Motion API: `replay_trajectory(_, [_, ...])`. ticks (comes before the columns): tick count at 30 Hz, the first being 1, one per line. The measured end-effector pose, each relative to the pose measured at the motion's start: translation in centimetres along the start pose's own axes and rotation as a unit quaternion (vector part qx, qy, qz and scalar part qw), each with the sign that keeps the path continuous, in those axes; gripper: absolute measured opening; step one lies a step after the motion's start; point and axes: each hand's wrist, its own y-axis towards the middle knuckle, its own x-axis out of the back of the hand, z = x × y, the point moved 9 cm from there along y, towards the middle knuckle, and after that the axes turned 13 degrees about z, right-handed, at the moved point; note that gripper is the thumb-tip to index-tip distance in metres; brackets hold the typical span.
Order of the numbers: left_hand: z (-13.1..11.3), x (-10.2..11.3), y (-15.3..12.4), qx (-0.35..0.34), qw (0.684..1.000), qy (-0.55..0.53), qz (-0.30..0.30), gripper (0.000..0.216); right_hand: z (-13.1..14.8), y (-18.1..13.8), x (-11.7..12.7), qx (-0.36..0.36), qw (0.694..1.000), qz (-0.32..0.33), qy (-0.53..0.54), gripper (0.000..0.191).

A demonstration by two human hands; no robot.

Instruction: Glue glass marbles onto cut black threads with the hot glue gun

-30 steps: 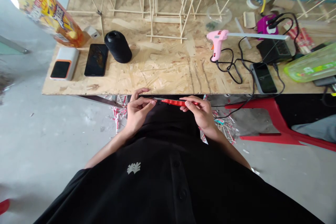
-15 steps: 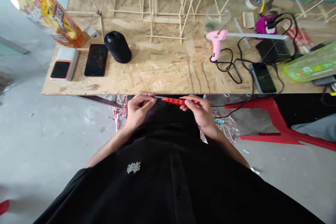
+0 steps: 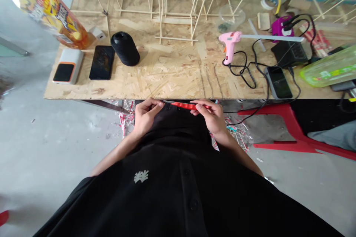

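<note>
Just below the front edge of the chipboard table (image 3: 172, 77), my right hand (image 3: 211, 117) is closed round the handle of a red utility knife (image 3: 185, 106). The knife lies level and its metal blade points left. My left hand (image 3: 146, 115) is closed in a pinch at the blade's tip; whatever small thing it grips is too small to make out. Both hands hover over my black-clothed lap.
On the table: a black thread cone (image 3: 125, 49), a dark phone (image 3: 101, 62), a white and orange device (image 3: 67, 66), a pink glue gun (image 3: 230, 44) with cables, another phone (image 3: 278, 82), and a thin-stick frame (image 3: 178, 7). A red stool (image 3: 280, 126) stands right.
My left hand's fingers have curled in and closed tighter at the blade tip. Both hands have risen slightly toward the table edge. The knife stays level.
</note>
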Motion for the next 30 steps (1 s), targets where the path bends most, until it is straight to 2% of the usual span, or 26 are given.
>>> replay_trajectory(4, [0.6,-0.1,0.1,0.019,0.999,-0.037,0.0,0.026,0.0,-0.1,0.0,0.003,1.0,0.0,-0.001,0.027])
replay_trajectory(14, [0.9,0.0,0.2,0.017,1.0,-0.018,0.003,0.025,-1.2,0.0,0.2,0.001,1.0,-0.005,0.019,0.032])
replay_trajectory(18, [1.0,0.0,0.3,0.019,1.0,-0.002,0.002,0.024,-2.3,-0.2,0.9,0.004,0.997,-0.044,0.064,0.038])
replay_trajectory(21, [0.6,0.2,0.4,0.003,1.0,0.019,-0.006,0.025,-1.7,-0.3,1.7,0.029,0.994,-0.08,0.069,0.037])
replay_trajectory(25, [-1.4,0.7,1.6,-0.041,0.996,0.08,-0.018,0.023,-0.1,-0.2,4.3,0.083,0.983,-0.148,0.073,0.035])
replay_trajectory(27, [-2.9,0.9,2.7,-0.081,0.989,0.121,-0.018,0.018,0.6,-0.3,6.7,0.105,0.976,-0.184,0.05,0.035])
replay_trajectory(30, [-4.2,1.7,4.5,-0.12,0.983,0.142,-0.012,0.013,1.5,-1.5,11.6,0.138,0.962,-0.237,-0.008,0.031])
